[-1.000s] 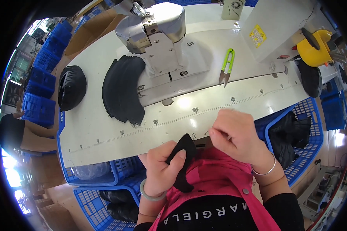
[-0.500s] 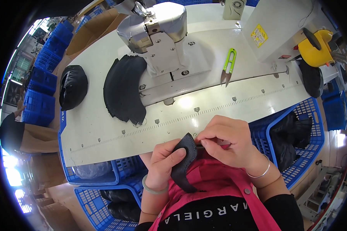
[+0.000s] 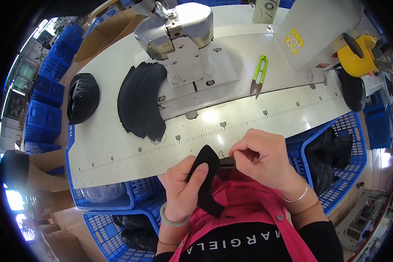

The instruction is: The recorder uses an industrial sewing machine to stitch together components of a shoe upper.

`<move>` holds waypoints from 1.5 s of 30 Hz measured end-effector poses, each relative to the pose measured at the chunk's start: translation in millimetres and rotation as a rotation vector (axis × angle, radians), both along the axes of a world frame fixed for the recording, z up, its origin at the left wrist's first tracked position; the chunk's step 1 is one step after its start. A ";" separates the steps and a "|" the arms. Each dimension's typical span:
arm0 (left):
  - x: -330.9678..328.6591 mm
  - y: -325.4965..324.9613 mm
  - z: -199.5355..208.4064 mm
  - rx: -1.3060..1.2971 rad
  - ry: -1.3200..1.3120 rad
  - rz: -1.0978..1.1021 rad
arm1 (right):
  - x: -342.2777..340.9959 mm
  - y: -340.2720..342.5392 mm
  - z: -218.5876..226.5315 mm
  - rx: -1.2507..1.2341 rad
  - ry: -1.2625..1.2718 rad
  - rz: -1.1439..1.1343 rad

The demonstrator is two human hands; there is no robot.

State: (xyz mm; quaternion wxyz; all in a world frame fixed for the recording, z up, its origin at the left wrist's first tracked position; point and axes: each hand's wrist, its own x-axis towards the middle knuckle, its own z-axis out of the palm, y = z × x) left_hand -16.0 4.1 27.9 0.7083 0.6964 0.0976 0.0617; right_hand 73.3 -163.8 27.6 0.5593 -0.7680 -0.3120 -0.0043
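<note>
A curved black fabric piece (image 3: 210,168) hangs over my lap just past the table's near edge. My left hand (image 3: 182,185) grips it, thumb lying on its face and fingers behind. To the right, my right hand (image 3: 264,159) is closed in a pinch, a short gap away from the fabric. Whatever sits between those fingertips, if anything, is too small to make out. Further off, a fanned stack of black curved pieces (image 3: 139,102) lies on the white table (image 3: 231,118). Green-handled thread snips (image 3: 260,75) rest to the right, blades toward me.
A sewing machine (image 3: 185,52) rises from the table's middle. A black bundle (image 3: 83,98) lies at the left end, and a yellow holder (image 3: 358,56) stands at the right. Blue crates (image 3: 358,161) holding black items flank me below the table edge.
The fabric piece has turned, from a textured face to a plain black one. My right hand has shifted slightly right, away from it.
</note>
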 end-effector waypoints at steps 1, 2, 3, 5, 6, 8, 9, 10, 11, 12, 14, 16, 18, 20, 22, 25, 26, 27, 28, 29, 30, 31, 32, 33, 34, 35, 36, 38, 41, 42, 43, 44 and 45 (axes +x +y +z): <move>-0.3 0.0 -1.0 0.000 -0.001 0.001 | -1.0 0.9 2.0 -0.005 -0.010 0.032; -0.3 -0.2 -3.3 0.027 -0.028 0.008 | -1.9 2.2 3.4 -0.009 -0.021 0.065; -0.2 -0.6 -4.4 0.054 -0.055 0.015 | -2.6 4.4 4.2 -0.009 -0.021 0.065; -1.2 -3.6 -3.1 0.143 -0.073 0.029 | -4.9 9.6 5.9 -0.011 -0.075 0.045; -1.6 -4.4 -2.3 0.231 -0.091 0.042 | -6.4 12.1 4.7 -0.010 -0.077 0.044; -1.0 -4.4 -4.8 0.362 -0.137 0.029 | -8.2 15.4 -1.6 -0.044 -0.228 -0.016; -0.5 -4.5 -5.6 0.493 -0.185 0.017 | -6.4 15.4 -2.3 -0.046 -0.228 -0.018; -1.3 -4.4 -6.2 0.494 -0.183 0.019 | -3.6 16.4 -3.5 -0.016 -0.223 -0.036; -2.0 -4.5 -6.7 0.388 -0.140 0.040 | -2.2 17.0 -4.3 0.013 -0.217 -0.055; -2.6 -4.3 -7.2 0.282 -0.097 0.060 | -2.2 14.8 -4.7 0.014 -0.216 -0.053; -1.5 -3.9 -6.6 0.135 -0.058 0.078 | 0.3 4.0 -4.0 0.008 -0.073 -0.019; -1.1 -4.4 -7.2 -0.010 -0.017 0.097 | -2.3 4.3 -5.6 -0.015 -0.119 0.043; -1.3 -7.4 -10.4 -0.027 -0.073 0.122 | -11.8 12.7 4.6 0.008 0.052 0.125; -1.1 -8.7 -10.6 0.026 -0.089 0.119 | -12.8 14.0 -3.6 0.042 0.055 0.135; -1.3 -9.7 -10.5 0.083 -0.107 0.120 | -11.0 11.2 -4.4 0.024 0.072 0.083; -2.7 -3.6 -12.4 -0.134 -0.032 0.074 | -5.6 5.4 -11.6 0.080 0.125 0.056; -2.9 -2.7 -13.1 -0.132 -0.033 0.074 | -7.0 5.6 -8.9 0.082 0.124 0.057; -2.9 -2.3 -13.5 -0.328 -0.018 0.013 | -9.6 6.1 -4.1 0.084 0.181 0.078; -3.3 -2.0 -14.1 -0.523 -0.004 -0.049 | -12.5 6.8 -1.2 0.086 0.237 0.099; -3.6 -1.8 -17.2 -0.522 -0.006 -0.049 | -14.5 7.1 -0.9 0.088 0.236 0.099; -3.8 -1.7 -21.6 -0.572 -0.035 -0.078 | -16.5 7.1 -0.6 0.107 0.180 0.125; -3.8 -2.3 -23.9 -0.622 -0.064 -0.108 | -18.2 7.1 -0.6 0.126 0.125 0.150; -4.7 -3.5 -23.9 -0.621 -0.065 -0.108 | -19.8 7.4 -1.0 0.127 0.123 0.150; -5.9 -5.0 -23.9 -0.609 -0.062 -0.094 | -21.4 8.0 -2.0 0.116 0.037 0.130; -6.5 -6.3 -23.9 -0.598 -0.058 -0.082 | -22.8 8.6 -2.3 0.104 -0.050 0.107; -7.1 -8.2 -23.4 -0.597 -0.060 -0.084 | -24.6 9.1 -1.8 0.105 -0.052 0.106; -7.9 -10.3 -22.6 -0.525 -0.052 -0.045 | -26.4 9.5 -1.0 0.115 -0.046 0.096; -9.5 -12.5 -20.9 -0.452 -0.047 -0.008 | -28.1 8.8 -0.9 0.126 -0.043 0.084; -13.0 -13.2 -18.8 -0.395 -0.071 -0.001 | -26.0 6.5 -1.7 0.132 -0.210 0.081; -15.2 -12.3 -18.0 -0.402 -0.059 -0.006 | -25.3 2.7 -0.3 0.130 -0.178 0.039; -16.9 -12.1 -17.5 -0.409 -0.046 -0.011 | -25.6 0.3 1.0 0.126 -0.145 -0.003; -17.8 -13.1 -16.0 -0.409 -0.049 -0.011 | -27.3 -0.1 2.3 0.127 -0.147 -0.002; -18.1 -14.7 -13.8 -0.332 -0.083 0.023 | -29.5 -0.2 3.7 0.116 -0.171 -0.012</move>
